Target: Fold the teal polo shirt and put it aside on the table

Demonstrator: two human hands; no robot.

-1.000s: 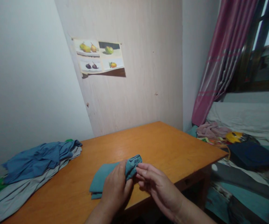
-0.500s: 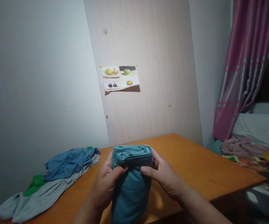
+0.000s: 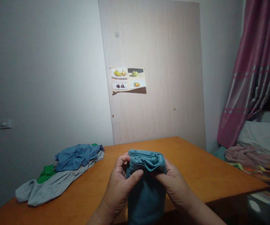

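Observation:
A teal folded garment (image 3: pixel 146 197) is held upright in front of me, its upper end rolled into layers; what kind of garment it is cannot be made out. My left hand (image 3: pixel 122 184) grips its left side, thumb lying across the front just under the roll. On the other side my right hand (image 3: pixel 173 181) grips the right edge, its thumb tucked beneath the rolled top and partly hidden. The fingers of both hands go behind the cloth. The garment's lower end runs out of the bottom of the view.
An orange-brown wooden table (image 3: pixel 195 175) spreads below my hands. On its left lie a blue garment (image 3: pixel 78 157), a green cloth (image 3: pixel 47 174) and a grey garment (image 3: pixel 52 189) in a loose heap. A pink curtain (image 3: pixel 238 106) and piled bedding (image 3: pixel 266 134) are at the right.
The view has turned slightly left, so the scene sits further right. My right thumb has moved from the front of the cloth to under the rolled top, which looks looser.

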